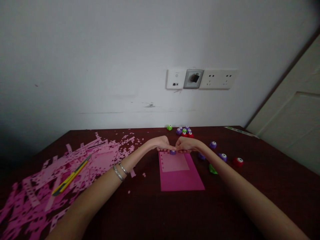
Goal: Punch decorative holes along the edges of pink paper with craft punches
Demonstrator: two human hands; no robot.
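Left hand (pixel 162 143) and right hand (pixel 186 144) atop small purple punch (pixel 172 152), pale-pink paper (pixel 175 163).

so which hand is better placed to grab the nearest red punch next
Probably the right hand: the red punch lies off to its right, while the left hand would have to reach across.

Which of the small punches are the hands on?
The purple punch at the far edge of the light-pink sheet, where the left hand and right hand meet; the others lie away from it, on the table.
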